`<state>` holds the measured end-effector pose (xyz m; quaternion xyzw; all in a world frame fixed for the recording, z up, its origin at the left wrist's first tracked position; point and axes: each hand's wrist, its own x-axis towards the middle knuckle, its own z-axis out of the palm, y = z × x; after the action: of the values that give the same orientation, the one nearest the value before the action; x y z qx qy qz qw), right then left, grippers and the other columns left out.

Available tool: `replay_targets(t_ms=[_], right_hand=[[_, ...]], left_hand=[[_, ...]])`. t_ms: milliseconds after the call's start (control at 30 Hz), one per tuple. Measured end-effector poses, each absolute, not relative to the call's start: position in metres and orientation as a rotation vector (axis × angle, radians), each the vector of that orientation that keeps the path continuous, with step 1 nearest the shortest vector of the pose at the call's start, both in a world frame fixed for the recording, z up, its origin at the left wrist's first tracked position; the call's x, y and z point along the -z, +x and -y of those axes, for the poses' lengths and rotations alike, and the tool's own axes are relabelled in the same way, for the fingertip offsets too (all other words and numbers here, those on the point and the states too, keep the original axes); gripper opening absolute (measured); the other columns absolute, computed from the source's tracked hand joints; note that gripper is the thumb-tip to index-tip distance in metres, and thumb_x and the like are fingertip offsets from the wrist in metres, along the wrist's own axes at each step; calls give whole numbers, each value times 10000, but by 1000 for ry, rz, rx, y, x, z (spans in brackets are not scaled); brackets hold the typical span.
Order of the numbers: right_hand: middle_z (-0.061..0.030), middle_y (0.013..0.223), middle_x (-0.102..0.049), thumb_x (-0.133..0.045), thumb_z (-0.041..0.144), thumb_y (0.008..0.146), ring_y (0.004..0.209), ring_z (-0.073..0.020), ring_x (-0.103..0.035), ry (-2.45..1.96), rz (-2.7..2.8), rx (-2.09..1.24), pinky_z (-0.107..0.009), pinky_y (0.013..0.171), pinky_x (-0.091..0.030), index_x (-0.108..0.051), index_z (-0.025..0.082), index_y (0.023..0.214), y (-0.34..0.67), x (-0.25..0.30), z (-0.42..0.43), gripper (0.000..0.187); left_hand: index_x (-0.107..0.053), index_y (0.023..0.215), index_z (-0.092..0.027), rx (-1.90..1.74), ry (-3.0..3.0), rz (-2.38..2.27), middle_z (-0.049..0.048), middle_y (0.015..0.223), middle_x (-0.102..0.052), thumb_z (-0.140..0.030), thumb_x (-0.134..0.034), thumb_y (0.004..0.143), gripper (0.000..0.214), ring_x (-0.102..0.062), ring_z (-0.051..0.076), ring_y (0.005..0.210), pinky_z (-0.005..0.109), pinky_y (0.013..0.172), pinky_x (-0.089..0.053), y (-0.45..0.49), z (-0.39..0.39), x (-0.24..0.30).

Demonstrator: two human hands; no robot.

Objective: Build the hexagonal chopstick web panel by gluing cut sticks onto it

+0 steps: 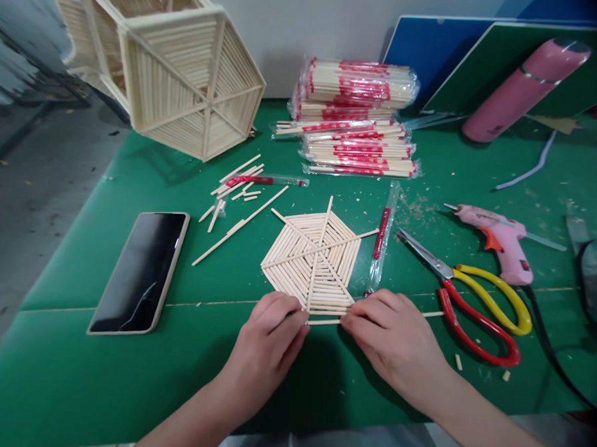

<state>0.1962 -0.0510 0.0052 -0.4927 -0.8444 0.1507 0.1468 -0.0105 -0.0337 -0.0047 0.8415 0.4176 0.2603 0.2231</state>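
Wooden sticks, pale and slim, fill the clear plastic sleeves (358, 93) stacked at the far side of the green table (70, 372), each sleeve printed in red; one opened sleeve (380, 238) lies just beside the flat hexagonal panel (311, 257). That panel rests near the table's front edge, built of parallel sticks in six wedges with longer spokes crossing at its middle and poking past the rim. A short stick (325, 321) lies against the panel's near side, its long axis running left to right, parallel to that edge. The left hand (267, 342) pinches its left end with curled fingertips and the right hand (393, 335) pinches its right end. Cut offcuts (235, 187) are scattered beyond the panel. A boxy hexagonal frame (186, 77) of the same sticks stands tilted at the far left. A dark phone (140, 272) lies flat on the left; red and yellow scissors (474, 306) and a pink glue gun (498, 237) lie on the right, and a pink flask (523, 88) lies on its side beyond them.
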Motion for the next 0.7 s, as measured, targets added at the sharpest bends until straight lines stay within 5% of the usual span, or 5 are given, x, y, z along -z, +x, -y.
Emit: replay_targets(t_ms=[700], right_hand=[[-1,836,-628,-452,177,862,774,-151,-470,-1385,2477,-447,-292,674,-349,-618,222,860,198,-7,48,171]], left_hand=[[-552,910,-186,-726,2329,-1154,30,890,-569,-104,-507,801,144,-497,153,863,295,785,-451,-12,34,5]])
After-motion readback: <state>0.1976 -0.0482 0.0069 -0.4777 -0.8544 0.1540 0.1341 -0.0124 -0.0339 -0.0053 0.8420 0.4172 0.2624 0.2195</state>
